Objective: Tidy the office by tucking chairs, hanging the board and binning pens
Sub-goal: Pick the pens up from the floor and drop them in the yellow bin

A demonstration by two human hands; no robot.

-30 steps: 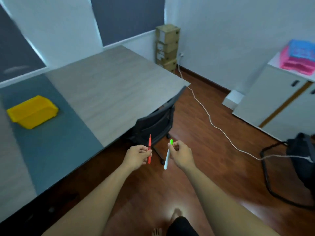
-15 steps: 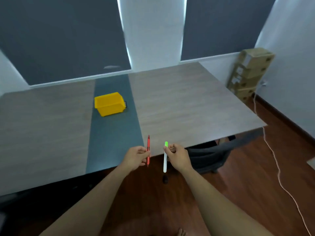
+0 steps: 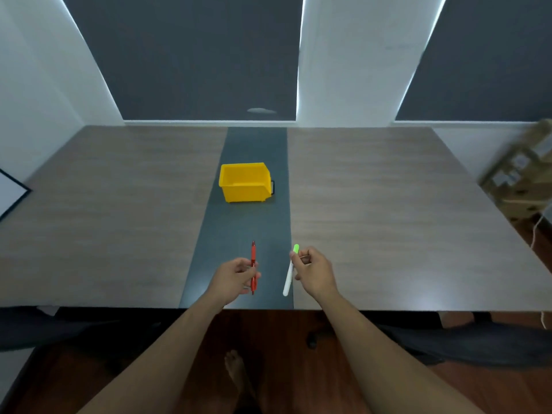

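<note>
My left hand grips a red pen upright above the near edge of the table. My right hand pinches a white marker with a green cap, tilted slightly left. Both hands hover over the dark grey centre strip of the wood-topped table. A yellow plastic bin, open at the top, stands on that strip farther back, straight ahead of my hands. A white board with a black frame shows at the left edge.
Black chairs sit tucked under the table at the left and right. Stacked cardboard boxes stand by the right wall, with a white cable beside them. Dark window blinds fill the far wall. Wooden floor lies below.
My view has swung left until the table and yellow bin are straight ahead. Both hands, still holding the pens, now hang over the table's near edge instead of the floor.
</note>
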